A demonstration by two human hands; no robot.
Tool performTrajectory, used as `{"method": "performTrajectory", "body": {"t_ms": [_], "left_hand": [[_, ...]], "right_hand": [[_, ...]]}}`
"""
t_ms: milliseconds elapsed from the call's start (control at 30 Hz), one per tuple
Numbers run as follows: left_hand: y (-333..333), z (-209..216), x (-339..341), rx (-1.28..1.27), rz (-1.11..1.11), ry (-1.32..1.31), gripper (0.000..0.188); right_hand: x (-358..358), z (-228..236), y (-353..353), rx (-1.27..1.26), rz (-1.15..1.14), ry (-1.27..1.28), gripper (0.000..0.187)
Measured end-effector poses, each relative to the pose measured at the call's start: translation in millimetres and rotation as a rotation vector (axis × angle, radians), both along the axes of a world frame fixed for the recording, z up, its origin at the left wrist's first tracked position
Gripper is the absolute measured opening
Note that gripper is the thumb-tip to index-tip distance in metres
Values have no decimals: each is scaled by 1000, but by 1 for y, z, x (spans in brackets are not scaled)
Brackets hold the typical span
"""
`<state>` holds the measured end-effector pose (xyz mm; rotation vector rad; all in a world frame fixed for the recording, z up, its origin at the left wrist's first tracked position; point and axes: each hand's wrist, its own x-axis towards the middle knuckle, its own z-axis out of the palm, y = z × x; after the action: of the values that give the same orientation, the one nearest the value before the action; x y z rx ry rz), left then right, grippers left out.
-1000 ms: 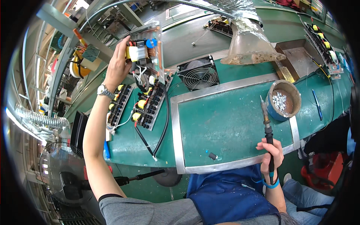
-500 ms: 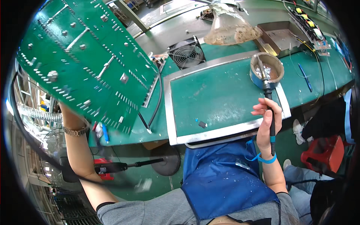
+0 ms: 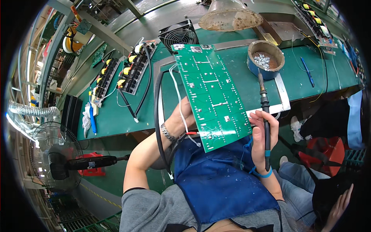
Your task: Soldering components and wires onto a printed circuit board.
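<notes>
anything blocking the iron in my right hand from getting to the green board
Nothing visible stands between the tip of the iron and the board; lower down, the right hand has fingers between handle and board.

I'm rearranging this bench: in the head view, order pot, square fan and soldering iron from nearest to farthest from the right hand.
1. Soldering iron, in the right hand.
2. Pot, straight ahead.
3. Square fan, ahead and farther left.

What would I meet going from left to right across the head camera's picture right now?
Large caged fan → blue stick-like tool → wristwatch → green circuit board → soldering iron → blue pen.
</notes>
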<state>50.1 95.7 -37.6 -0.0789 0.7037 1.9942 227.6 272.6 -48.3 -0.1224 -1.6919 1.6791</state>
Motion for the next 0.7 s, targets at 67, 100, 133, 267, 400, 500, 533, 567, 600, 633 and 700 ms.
{"method": "performTrajectory", "body": {"t_ms": [67, 100, 133, 267, 400, 500, 533, 567, 600, 633, 700], "left_hand": [[6, -14, -4, -41, 30, 0, 33], [10, -11, -6, -178, 33, 117, 32], [14, -7, -8, -317, 37, 233, 30], [0, 12, -37, -365, -307, 1067, 31], [-57, 48, -55, -918, -418, 1477, 19], [-120, 81, -51, -1136, -553, 1630, 17], [-138, 92, -48, -1256, -381, 1652, 16], [-153, 102, -47, -1368, -205, 1668, 14], [-165, 111, -51, -1517, -137, 1684, 14], [-174, 118, -54, -1662, -68, 1696, 14], [-194, 116, -66, -1735, -129, 2026, 18]], "right_hand": [[-2, -13, 0, -19, -1, -51, 44], [-3, -14, -1, -20, 7, -58, 44], [-4, -14, -1, 4, -14, -78, 47], [-10, -21, -5, 109, -13, -106, 56], [-12, -7, -1, 252, 4, -111, 60], [-16, 1, -8, 274, 56, -118, 59], [-18, 6, -8, 404, 80, -105, 58], [-19, 8, -8, 536, 101, -89, 56], [-20, 9, -6, 572, 82, -113, 55], [-19, 7, -1, 574, 71, -134, 54], [-18, 10, 3, 475, 15, -174, 54]]}}
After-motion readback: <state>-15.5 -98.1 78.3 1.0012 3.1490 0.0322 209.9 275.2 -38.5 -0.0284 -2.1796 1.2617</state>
